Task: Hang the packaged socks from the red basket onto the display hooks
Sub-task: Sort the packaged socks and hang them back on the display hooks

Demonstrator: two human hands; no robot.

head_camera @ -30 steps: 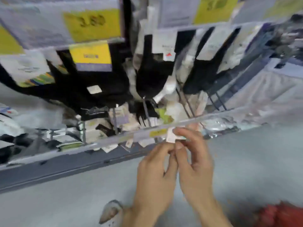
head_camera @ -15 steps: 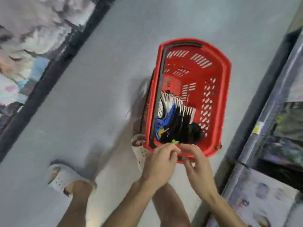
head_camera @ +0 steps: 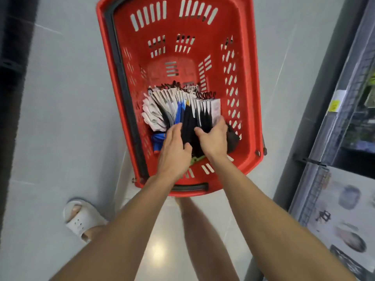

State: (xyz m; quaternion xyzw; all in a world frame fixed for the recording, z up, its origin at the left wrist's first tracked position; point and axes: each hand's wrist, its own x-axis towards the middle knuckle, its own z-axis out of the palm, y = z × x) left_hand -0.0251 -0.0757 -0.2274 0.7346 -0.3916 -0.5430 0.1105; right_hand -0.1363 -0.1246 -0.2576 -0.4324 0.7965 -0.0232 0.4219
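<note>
The red basket (head_camera: pixel 250 82) stands on the floor right below me. A fanned row of packaged socks (head_camera: pixel 174 104) with white card headers and small black hangers lies in its near half: black, blue and grey pairs. Both my hands are inside the basket. My left hand (head_camera: pixel 174 148) rests flat on the pile, fingertips between the blue and the black pairs. My right hand (head_camera: pixel 214 137) curls around a bunch of black socks, thumb on the left and fingers on the right of it. A black display hook (head_camera: pixel 309 160) juts out of the shelf at the right.
The display shelf (head_camera: pixel 345 138) with a yellow price tag (head_camera: pixel 334 105) runs down the right edge. A dark shelf base (head_camera: pixel 12 98) lines the left edge. My foot in a white sandal (head_camera: pixel 81 219) is on the grey floor, left of the basket.
A second ago my hands were up at the shelf rail. My view has swung down to the basket, and both hands have dropped into it onto the socks.
</note>
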